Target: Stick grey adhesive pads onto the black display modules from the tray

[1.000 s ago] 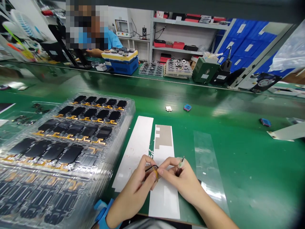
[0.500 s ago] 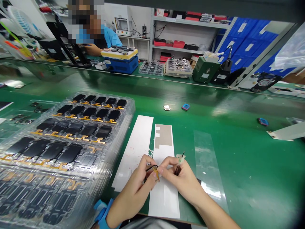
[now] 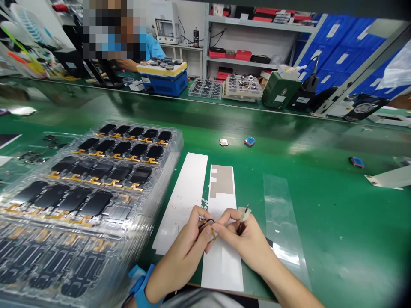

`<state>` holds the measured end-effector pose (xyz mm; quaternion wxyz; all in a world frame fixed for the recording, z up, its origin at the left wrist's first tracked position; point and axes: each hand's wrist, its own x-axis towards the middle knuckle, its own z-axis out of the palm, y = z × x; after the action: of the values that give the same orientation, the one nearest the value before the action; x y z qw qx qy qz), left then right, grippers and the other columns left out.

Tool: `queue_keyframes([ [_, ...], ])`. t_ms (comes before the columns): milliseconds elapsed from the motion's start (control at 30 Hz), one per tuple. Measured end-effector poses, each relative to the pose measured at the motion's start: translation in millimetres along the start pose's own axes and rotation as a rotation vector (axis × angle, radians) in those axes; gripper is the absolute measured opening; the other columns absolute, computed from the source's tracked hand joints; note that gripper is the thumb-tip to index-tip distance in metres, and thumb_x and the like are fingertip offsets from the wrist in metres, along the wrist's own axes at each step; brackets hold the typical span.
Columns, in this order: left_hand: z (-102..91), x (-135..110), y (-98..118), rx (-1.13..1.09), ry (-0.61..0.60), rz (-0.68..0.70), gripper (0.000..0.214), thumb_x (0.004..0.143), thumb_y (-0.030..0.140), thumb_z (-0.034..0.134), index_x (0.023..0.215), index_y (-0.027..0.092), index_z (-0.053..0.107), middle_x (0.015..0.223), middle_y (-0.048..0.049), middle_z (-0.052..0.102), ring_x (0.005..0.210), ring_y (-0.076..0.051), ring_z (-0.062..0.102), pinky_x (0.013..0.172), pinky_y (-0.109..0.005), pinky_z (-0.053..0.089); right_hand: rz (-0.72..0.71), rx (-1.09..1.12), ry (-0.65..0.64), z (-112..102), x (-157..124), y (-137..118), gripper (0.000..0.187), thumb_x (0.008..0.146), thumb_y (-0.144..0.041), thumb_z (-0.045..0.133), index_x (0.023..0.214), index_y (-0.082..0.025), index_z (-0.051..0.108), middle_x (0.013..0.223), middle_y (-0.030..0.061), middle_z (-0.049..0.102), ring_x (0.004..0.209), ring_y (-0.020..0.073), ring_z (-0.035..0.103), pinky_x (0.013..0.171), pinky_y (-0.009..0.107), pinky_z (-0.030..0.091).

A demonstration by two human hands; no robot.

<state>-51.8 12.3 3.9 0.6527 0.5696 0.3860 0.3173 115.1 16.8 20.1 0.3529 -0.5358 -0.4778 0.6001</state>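
My left hand (image 3: 186, 252) is closed around a small black-edged screen part (image 3: 208, 221) with an orange flex cable (image 3: 213, 234). From the right, the thumb and forefinger of my right hand (image 3: 245, 239) pinch at that part's edge beside the cable; fingers hide most of it. A thin dark tool (image 3: 247, 208) with a translucent piece around it also rests in my right hand, tip pointing up; its kind is unclear. Beneath the hands lies a white backing sheet (image 3: 221, 269) with grey adhesive (image 3: 223, 179) at its far end. Another white strip (image 3: 189, 179) lies to its left.
Stacked clear trays (image 3: 175, 141) with rows of black screens fill the left. A clear film (image 3: 281, 201) lies right of my hands. Farther back are a white-topped square part (image 3: 224, 142) and a blue part (image 3: 249, 141). A person (image 3: 150, 45) sits across the bench.
The view has shifted slightly. Both hands keep nearly the same pose, with the orange cable turned a little between the fingers.
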Motion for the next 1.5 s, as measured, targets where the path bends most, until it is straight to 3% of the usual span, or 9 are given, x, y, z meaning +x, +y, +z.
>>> queue_keyframes([
  [467,-0.4,0,-1,-0.079,-0.042,-0.03,0.019,0.102,0.045,0.036,0.103,0.026,0.033,0.065,0.0094,0.032,0.059,-0.012,0.029,0.054,-0.024,0.025,-0.011,-0.048,0.011,5,-2,0,0.037,0.079,-0.051,0.065,0.066,-0.019,0.051,0.044,-0.0127,0.023,0.042,0.0058,0.017,0.042,0.023,0.013],
  [567,-0.7,1,0,-0.046,-0.025,-0.015,0.016,0.103,0.041,0.034,0.102,0.025,0.033,0.064,0.0095,0.031,0.057,-0.012,0.028,0.053,-0.024,0.025,-0.085,-0.057,0.02,0,0,-1,0.038,0.082,-0.051,0.063,0.066,-0.019,0.051,0.05,-0.0093,0.031,0.047,0.0079,0.027,0.046,0.023,0.023],
  [667,-0.5,3,5,0.109,0.02,0.038,0.014,0.104,0.034,0.029,0.097,0.024,0.035,0.066,0.0075,0.039,0.059,-0.012,0.039,0.058,-0.026,0.032,-0.229,-0.028,0.181,-14,8,-7,0.041,0.089,-0.054,0.053,0.07,-0.018,0.056,0.067,-0.0017,0.048,0.061,0.0122,0.045,0.059,0.025,0.038],
  [767,1.7,6,11,0.441,0.071,0.062,0.015,0.104,0.028,0.03,0.094,0.023,0.039,0.08,0.0001,0.056,0.074,-0.018,0.055,0.069,-0.033,0.042,-0.373,-0.082,0.375,-31,23,-11,0.05,0.093,-0.06,0.043,0.072,-0.019,0.062,0.085,0.003,0.057,0.08,0.0159,0.055,0.074,0.027,0.044],
  [900,8.5,14,12,0.828,0.062,0.204,0.019,0.1,0.017,0.033,0.116,0.018,0.045,0.118,-0.0133,0.06,0.118,-0.029,0.053,0.094,-0.048,0.045,-0.334,-0.088,0.37,-38,47,-3,0.047,0.087,-0.065,0.05,0.075,-0.02,0.061,0.069,0.0014,0.062,0.067,0.0181,0.062,0.071,0.031,0.05],
  [1000,13.1,20,8,0.977,0.029,0.282,0.027,0.099,0.012,0.034,0.124,0.013,0.043,0.124,-0.0167,0.06,0.132,-0.03,0.045,0.104,-0.05,0.043,-0.289,-0.041,0.352,-32,59,8,0.045,0.075,-0.066,0.065,0.076,-0.021,0.059,0.064,0.0025,0.065,0.065,0.0232,0.068,0.068,0.036,0.055],
  [1167,14.0,25,5,1.089,0.005,0.306,0.021,0.097,0.009,0.036,0.113,0.01,0.05,0.118,-0.0168,0.065,0.13,-0.03,0.049,0.11,-0.049,0.039,-0.267,0.043,0.384,-25,65,16,0.046,0.069,-0.065,0.071,0.075,-0.02,0.061,0.075,0.0066,0.07,0.072,0.0259,0.072,0.073,0.041,0.059],
  [1300,12.4,25,6,1.114,-0.006,0.313,0.024,0.096,0.008,0.038,0.119,0.009,0.047,0.124,-0.0196,0.063,0.132,-0.03,0.048,0.111,-0.05,0.038,-0.261,0.1,0.392,-23,67,16,0.044,0.066,-0.06,0.076,0.073,-0.019,0.062,0.073,0.0052,0.069,0.067,0.0226,0.071,0.071,0.037,0.059],
  [1500,13.4,25,9,0.957,0.045,0.265,0.02,0.097,0.008,0.037,0.113,0.015,0.047,0.121,-0.0151,0.065,0.122,-0.03,0.054,0.102,-0.054,0.04,-0.261,0.202,0.326,-26,49,-3,0.034,0.073,-0.048,0.076,0.078,-0.019,0.062,0.072,0.0037,0.071,0.066,0.0193,0.072,0.07,0.034,0.06],
])
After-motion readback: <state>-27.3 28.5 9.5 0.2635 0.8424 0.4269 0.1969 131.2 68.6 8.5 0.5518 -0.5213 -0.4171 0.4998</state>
